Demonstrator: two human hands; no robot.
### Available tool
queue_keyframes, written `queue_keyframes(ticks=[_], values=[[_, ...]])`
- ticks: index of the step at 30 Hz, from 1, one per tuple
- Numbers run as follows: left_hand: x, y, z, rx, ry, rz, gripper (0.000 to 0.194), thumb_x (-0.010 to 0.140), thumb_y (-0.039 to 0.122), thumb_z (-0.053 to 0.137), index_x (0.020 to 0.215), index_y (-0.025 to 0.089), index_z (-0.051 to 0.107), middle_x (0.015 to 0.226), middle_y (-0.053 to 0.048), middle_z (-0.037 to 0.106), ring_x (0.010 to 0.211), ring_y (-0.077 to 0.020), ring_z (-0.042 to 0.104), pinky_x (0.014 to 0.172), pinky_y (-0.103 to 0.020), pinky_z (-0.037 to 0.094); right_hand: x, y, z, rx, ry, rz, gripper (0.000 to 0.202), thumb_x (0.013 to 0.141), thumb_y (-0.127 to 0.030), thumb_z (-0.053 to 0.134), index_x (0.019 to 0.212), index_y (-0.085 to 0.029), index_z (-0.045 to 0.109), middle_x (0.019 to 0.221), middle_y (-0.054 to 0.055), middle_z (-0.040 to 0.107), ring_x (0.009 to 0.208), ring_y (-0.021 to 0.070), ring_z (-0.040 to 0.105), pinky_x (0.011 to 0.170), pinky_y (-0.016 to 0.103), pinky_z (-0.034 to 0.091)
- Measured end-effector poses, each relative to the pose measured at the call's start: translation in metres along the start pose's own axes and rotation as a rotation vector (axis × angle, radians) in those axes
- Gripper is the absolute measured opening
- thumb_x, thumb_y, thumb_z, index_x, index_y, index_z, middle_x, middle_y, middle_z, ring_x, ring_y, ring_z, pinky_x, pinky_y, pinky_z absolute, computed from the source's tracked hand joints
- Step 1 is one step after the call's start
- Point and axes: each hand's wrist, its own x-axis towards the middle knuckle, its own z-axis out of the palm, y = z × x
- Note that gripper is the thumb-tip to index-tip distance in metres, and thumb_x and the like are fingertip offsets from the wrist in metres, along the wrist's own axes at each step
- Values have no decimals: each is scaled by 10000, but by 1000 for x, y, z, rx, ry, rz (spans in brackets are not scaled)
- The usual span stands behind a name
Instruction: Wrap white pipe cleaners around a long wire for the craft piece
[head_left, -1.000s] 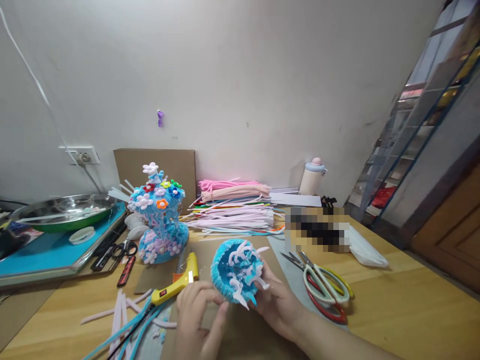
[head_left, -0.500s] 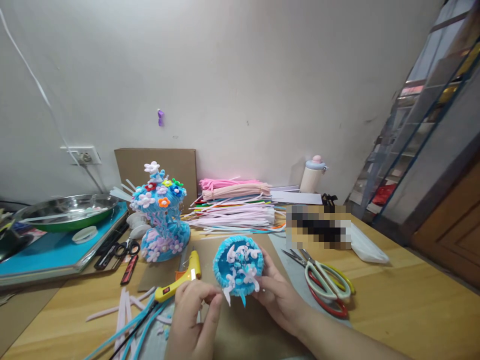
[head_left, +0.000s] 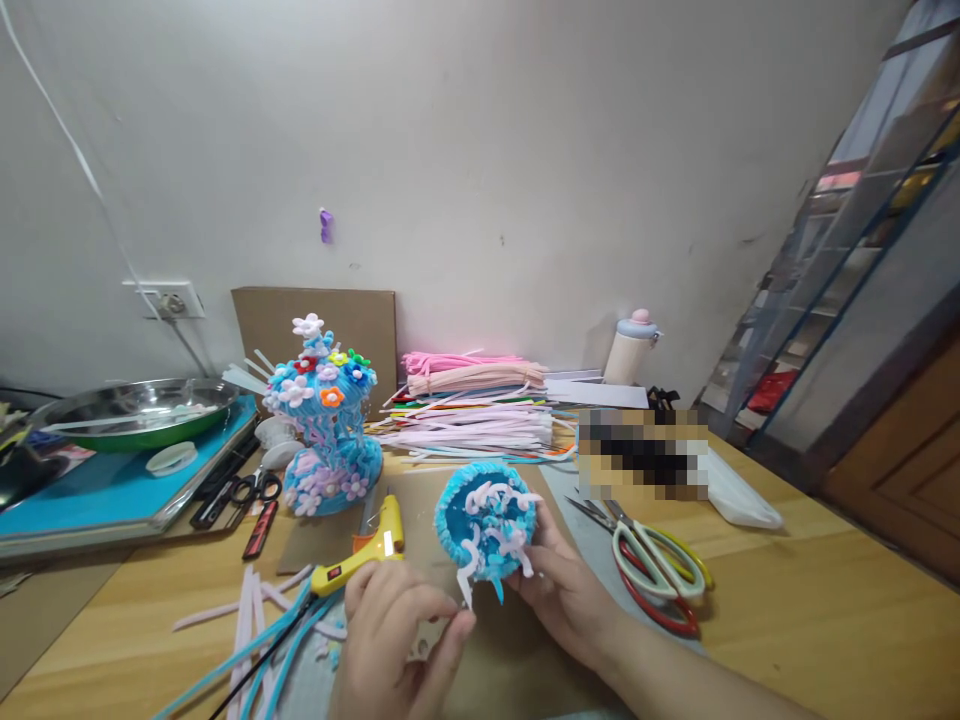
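My right hand (head_left: 570, 590) grips a round blue pipe-cleaner piece (head_left: 452, 520) by its right side. White and light-blue curls stand on its face, and a white pipe-cleaner strand (head_left: 466, 580) hangs from its lower left edge. At that strand's tip, the thumb and forefinger of my left hand (head_left: 405, 630) are pinched together. Just behind my left hand lies a yellow glue gun (head_left: 360, 562). To the left stands a blue pipe-cleaner jellyfish-like ornament (head_left: 322, 420) covered with small coloured flowers.
Bundles of pipe cleaners (head_left: 476, 420) lie along the wall. Several scissors (head_left: 652, 560) rest at the right, near a plastic bag (head_left: 739, 495). Loose strips (head_left: 247, 640) and the glue gun's cord are front left. A metal pan (head_left: 150, 425) sits on a blue book (head_left: 90, 505).
Both hands and the blue piece have shifted slightly right, and the piece has tilted a little. My left fingertips have come to the white strand's tip.
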Motion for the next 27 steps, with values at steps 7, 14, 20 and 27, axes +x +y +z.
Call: queue_keyframes(ticks=[7,14,20,27], values=[[2,5,-5,19,-4,150,178,723,124,664,781,227,530,645,46,623,605,-142,554,680,-310,344,-1,2,1,29,-19,-49,708,708,-118,710,1292,-383,410,1281,-11,559,1064,201,572,851,320,451],[4,7,-10,30,31,134,145,739,178,670,799,247,557,638,35,647,613,-161,580,676,-327,378,-3,3,-1,-1,12,-14,774,646,-118,752,1296,-371,415,1211,4,605,1058,231,583,894,373,447],[5,9,-13,36,63,120,160,728,176,685,801,252,565,643,31,658,631,-175,584,683,-334,375,-4,4,-1,-20,25,-5,788,632,-157,779,1297,-389,424,1207,5,607,1078,230,574,919,380,433],[7,5,-17,28,164,22,155,733,119,655,795,235,574,672,28,635,679,-174,569,721,-340,348,-5,4,2,-6,-30,0,827,645,-137,766,1333,-360,366,1305,31,542,1169,252,519,951,396,410]])
